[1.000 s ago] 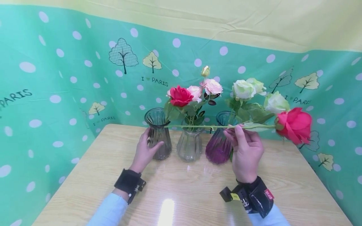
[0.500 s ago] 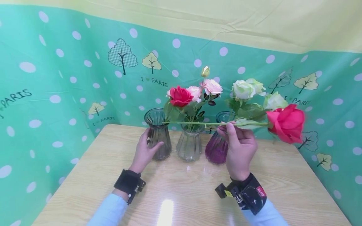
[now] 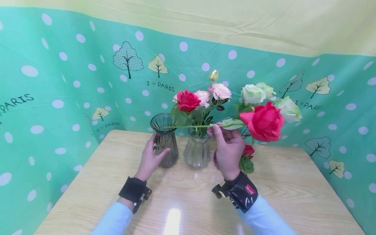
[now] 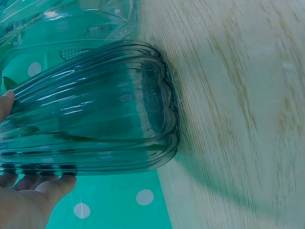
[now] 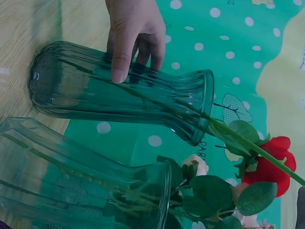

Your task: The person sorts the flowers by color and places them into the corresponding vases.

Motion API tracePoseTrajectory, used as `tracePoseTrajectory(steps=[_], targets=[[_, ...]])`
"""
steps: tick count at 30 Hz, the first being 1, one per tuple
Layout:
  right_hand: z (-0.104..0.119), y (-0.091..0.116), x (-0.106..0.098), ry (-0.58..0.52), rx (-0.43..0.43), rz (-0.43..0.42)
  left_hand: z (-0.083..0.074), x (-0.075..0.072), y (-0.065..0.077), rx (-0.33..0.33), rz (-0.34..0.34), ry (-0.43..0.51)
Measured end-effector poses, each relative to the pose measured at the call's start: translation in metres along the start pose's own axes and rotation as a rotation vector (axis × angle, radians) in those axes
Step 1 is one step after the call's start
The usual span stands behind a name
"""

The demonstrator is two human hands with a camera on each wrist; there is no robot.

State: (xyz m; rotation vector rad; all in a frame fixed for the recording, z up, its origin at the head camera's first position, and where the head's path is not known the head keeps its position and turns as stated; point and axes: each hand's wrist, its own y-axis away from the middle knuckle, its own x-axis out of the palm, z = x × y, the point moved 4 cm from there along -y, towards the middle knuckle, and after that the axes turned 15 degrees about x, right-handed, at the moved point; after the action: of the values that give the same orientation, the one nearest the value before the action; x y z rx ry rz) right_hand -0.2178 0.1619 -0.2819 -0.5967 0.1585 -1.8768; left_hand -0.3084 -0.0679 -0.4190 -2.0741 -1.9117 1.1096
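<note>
In the head view my left hand (image 3: pixel 148 160) grips the ribbed grey glass vase (image 3: pixel 171 143) at the left of the row. My right hand (image 3: pixel 230 151) pinches the green stem of a red rose (image 3: pixel 262 122), whose bloom hangs to the right. That stem runs level toward the left, its far end at the grey vase's rim. From the right wrist the stem (image 5: pixel 252 147) crosses the vase's mouth; how deep its tip sits is unclear. Another red rose (image 3: pixel 188 100) leans out of the grey vase, its stem showing through the glass (image 5: pixel 109 102).
A clear vase (image 3: pixel 196 155) with pale pink roses (image 3: pixel 220 91) stands mid-row. Behind my right hand a purple vase (image 3: pixel 215 160) is mostly hidden, below white-green roses (image 3: pixel 252 94). Another red flower (image 3: pixel 248 150) shows low beside it. A polka-dot cloth (image 3: pixel 73 107) hangs around the wooden table (image 3: pixel 132 220).
My right hand has moved left and slightly up with the rose, and the bloom has swung left in front of the white-green roses. My left hand keeps its hold on the grey vase.
</note>
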Motion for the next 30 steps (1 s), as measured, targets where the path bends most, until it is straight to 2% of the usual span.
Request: tracePoseTrajectory(steps=[6,17,25,30], targets=[[-0.007,-0.008,0.014,0.129,0.015,0.031,0.000,0.001,0.000,0.004,-0.002,-0.002],[-0.016,-0.018,0.038,0.236,0.010,0.092,0.000,-0.001,0.001,-0.027,0.013,0.002],[-0.029,-0.021,0.050,0.317,0.056,0.110,0.001,-0.001,0.002,-0.020,0.011,0.018],[-0.036,-0.020,0.056,0.354,0.073,0.130,0.000,-0.001,0.003,0.008,-0.004,0.027]])
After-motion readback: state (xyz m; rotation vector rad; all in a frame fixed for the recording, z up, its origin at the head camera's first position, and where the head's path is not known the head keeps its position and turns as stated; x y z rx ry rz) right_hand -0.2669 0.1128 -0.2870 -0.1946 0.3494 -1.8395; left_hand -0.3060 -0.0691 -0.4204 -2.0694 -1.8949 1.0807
